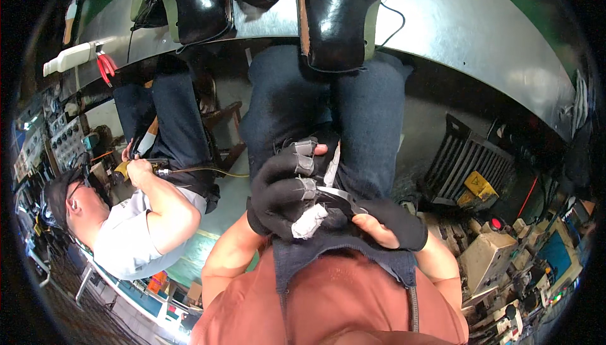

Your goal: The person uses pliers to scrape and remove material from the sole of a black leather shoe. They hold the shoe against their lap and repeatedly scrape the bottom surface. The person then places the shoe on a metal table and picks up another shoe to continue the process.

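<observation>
In front of my apron, above my lap, my two hands come close together in black gloves. My left hand (pixel 281 187) has its fingers curled, with grey and white tape round several fingertips; I cannot make out what lies in its grasp. From the other side my right hand (pixel 394 222), its thumb bare, closes on a thin tool with a silvery edge (pixel 336 192) that reaches toward the left fingers. A pale pointed strip (pixel 332 167) stands up between the hands; whether it is tape or a separate piece I cannot tell.
Beyond my knees a metal bench (pixel 435 10) holds shiny black boots (pixel 331 13) with green panels and laces. Red-handled pliers (pixel 105 67) and a white bottle (pixel 69 59) sit at its left end. At left a person (pixel 136 219) holds a yellow tool (pixel 123 169). A slatted chair (pixel 451 162) stands right.
</observation>
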The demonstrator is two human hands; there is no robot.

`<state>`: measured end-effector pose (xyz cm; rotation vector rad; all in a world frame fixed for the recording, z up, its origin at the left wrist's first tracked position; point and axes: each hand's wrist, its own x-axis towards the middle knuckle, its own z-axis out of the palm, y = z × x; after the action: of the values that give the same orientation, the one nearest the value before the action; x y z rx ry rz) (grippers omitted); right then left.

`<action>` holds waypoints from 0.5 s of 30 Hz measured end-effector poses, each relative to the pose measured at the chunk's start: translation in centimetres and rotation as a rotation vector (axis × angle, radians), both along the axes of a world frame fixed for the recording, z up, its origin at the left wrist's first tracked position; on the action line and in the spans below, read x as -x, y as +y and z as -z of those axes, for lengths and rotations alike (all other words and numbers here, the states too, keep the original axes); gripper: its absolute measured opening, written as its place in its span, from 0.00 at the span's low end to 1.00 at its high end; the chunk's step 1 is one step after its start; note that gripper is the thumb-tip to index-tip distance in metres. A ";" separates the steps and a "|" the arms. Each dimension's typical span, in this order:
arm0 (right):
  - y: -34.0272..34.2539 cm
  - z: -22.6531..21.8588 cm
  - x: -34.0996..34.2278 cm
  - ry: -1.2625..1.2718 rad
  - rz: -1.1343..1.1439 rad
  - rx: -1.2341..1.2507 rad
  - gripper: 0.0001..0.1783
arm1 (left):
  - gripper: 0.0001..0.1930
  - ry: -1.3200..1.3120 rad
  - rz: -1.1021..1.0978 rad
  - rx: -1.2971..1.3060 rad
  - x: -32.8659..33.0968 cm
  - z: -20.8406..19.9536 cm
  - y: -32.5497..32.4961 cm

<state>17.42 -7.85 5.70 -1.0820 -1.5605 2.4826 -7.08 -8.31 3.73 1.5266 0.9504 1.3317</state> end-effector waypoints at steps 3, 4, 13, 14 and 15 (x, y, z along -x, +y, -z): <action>3.0 -0.4 -0.8 -0.022 -0.215 0.364 0.25 | 0.23 0.089 0.034 0.055 0.7 -0.8 0.6; 3.2 -0.3 -1.1 0.010 -0.157 0.365 0.25 | 0.23 0.133 0.044 0.068 0.9 -1.3 1.0; 3.0 -1.0 -1.7 0.105 -0.029 0.231 0.26 | 0.15 0.207 0.074 0.225 2.0 -2.1 1.1; 2.7 -1.1 -1.4 0.131 -0.036 0.192 0.26 | 0.15 0.211 0.073 0.242 2.0 -2.3 1.0; 2.3 -1.1 -1.2 0.154 0.004 0.207 0.25 | 0.15 0.165 0.053 0.263 2.0 -2.3 0.9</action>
<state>18.63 -5.52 6.75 -0.8858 -1.2833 2.6987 -9.07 -7.45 6.05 1.4620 1.1321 1.0108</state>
